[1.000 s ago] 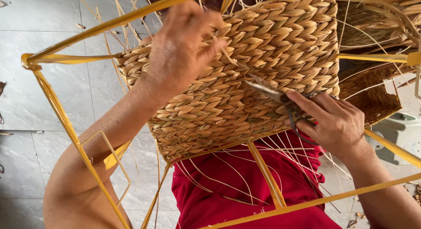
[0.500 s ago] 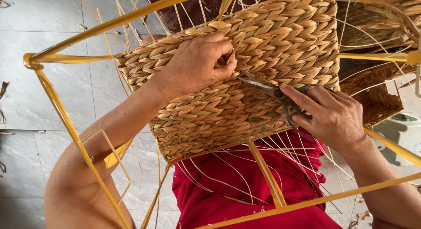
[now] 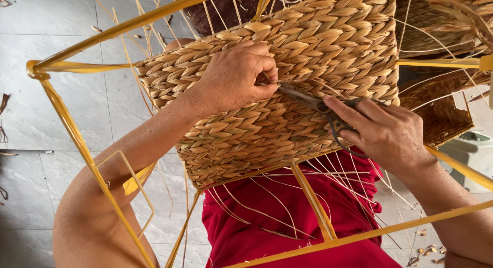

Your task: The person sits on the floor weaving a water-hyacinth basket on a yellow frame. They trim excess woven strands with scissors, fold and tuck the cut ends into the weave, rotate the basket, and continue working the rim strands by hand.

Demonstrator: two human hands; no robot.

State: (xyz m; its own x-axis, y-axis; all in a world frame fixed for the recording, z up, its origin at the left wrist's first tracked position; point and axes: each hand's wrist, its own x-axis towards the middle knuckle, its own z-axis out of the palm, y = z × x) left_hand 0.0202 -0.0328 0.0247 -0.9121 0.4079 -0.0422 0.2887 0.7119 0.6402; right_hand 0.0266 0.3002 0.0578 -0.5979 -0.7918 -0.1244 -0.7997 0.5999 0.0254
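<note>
Scissor tips [image 3: 287, 88] vanish under the left hand [image 3: 233, 80] against the woven basket [image 3: 287, 114] — what they cut is hidden. Handles disappear inside the right hand [image 3: 387, 134]. The basket's top runs off frame — as does a second basket [image 3: 441, 21] beside it.

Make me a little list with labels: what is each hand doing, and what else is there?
left hand: left hand pinches a strand on the tan woven straw panel
right hand: right hand grips dark metal scissors, tips at the left fingers
frame: yellow wire frame around the panel
lap: red cloth beneath
floor: grey tiles
</note>
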